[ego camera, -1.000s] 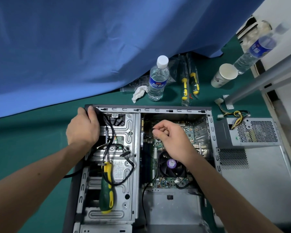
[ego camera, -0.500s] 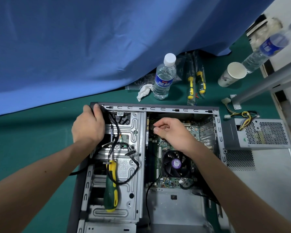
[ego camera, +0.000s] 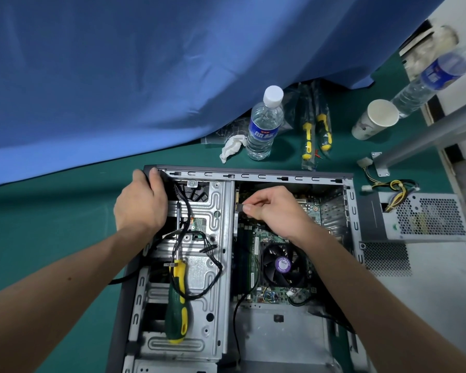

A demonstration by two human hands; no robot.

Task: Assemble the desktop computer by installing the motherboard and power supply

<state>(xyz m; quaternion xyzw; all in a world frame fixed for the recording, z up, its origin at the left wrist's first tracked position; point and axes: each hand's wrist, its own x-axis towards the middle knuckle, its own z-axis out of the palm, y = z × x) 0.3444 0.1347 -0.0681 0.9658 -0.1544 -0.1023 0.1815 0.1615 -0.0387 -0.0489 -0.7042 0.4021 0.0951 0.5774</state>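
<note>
An open grey computer case (ego camera: 253,175) lies flat on the green mat. The green motherboard (ego camera: 256,238) sits inside it, with a black CPU fan (ego camera: 282,265) near its middle. My left hand (ego camera: 140,203) grips the case's far left corner, fingers curled over the rim. My right hand (ego camera: 272,208) reaches into the case and pinches a small dark connector (ego camera: 240,207) at the board's upper left edge. The grey power supply (ego camera: 420,216) lies outside the case to the right, its yellow and black wires (ego camera: 396,187) trailing out.
A green and yellow screwdriver (ego camera: 176,300) rests on the drive cage (ego camera: 213,265) among black cables. Behind the case stand a water bottle (ego camera: 264,125), a crumpled tissue (ego camera: 232,146), bagged screwdrivers (ego camera: 315,130) and a paper cup (ego camera: 374,119). A blue cloth (ego camera: 145,63) hangs at the back.
My right hand has moved left toward the board's upper left edge with the small connector pinched in it. My left hand has kept its grip on the case corner.
</note>
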